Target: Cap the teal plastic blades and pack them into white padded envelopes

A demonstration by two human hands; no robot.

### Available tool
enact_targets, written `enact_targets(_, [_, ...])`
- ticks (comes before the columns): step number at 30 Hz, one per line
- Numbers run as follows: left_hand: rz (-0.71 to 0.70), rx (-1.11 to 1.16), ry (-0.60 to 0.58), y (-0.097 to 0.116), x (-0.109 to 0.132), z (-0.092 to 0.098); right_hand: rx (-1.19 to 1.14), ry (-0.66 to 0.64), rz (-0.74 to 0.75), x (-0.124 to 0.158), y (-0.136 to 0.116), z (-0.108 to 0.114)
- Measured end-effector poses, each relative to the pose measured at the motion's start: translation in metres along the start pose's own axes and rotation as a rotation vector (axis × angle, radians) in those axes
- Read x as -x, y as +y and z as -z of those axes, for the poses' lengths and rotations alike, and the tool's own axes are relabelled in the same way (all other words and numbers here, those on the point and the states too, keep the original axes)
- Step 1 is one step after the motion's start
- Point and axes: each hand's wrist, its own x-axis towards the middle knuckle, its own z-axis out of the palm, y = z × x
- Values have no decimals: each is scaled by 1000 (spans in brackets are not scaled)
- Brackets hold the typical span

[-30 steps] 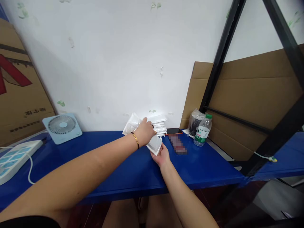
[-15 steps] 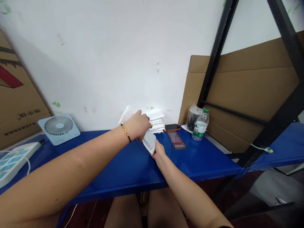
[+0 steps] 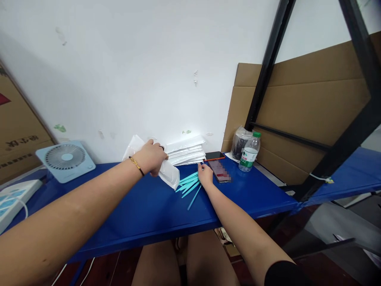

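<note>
My left hand point(image 3: 153, 157) is closed around a white, soft-looking plastic pouch point(image 3: 170, 174), which slants down to the right above the table. Several thin teal sticks point(image 3: 188, 184) lie fanned out on the blue tabletop, their tips pointing left and toward me. The fingers of my right hand point(image 3: 205, 174) curl over the right ends of these sticks, hiding those ends. Just behind both hands, a stack of flat white packets point(image 3: 187, 150) leans by the wall.
Right of my right hand lie a phone point(image 3: 216, 169) with its screen lit and a dark orange-edged phone point(image 3: 214, 156). A green-capped bottle point(image 3: 250, 153) stands beside a bagged dark object point(image 3: 238, 147). At left are a blue fan point(image 3: 67, 157) and a white power strip point(image 3: 18, 200).
My left hand moved left with the pouch, uncovering the packet stack. My right hand left the pouch's lower end and is now at the teal sticks, which were not visible before.
</note>
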Motion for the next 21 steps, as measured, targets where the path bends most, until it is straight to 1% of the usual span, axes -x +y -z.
enact_targets(3, [20, -14, 18, -6, 2, -1, 89, 19, 48, 4, -2, -5])
enact_targets(7, [68, -5, 30, -18, 5, 1, 172, -4, 91, 8, -2, -8])
enact_targets(13, [156, 85, 42, -33, 9, 4, 260, -34, 79, 8, 1, -10])
enact_targets(15, [188, 110, 19, -42, 11, 2, 270, -48, 74, 8, 1, -9])
enact_targets(18, [259, 150, -67, -60, 15, -6, 261, -60, 61, 9, 0, -9])
enact_targets(21, [354, 151, -161, -78, 18, -26, 221, -72, 61, 9, -5, -6])
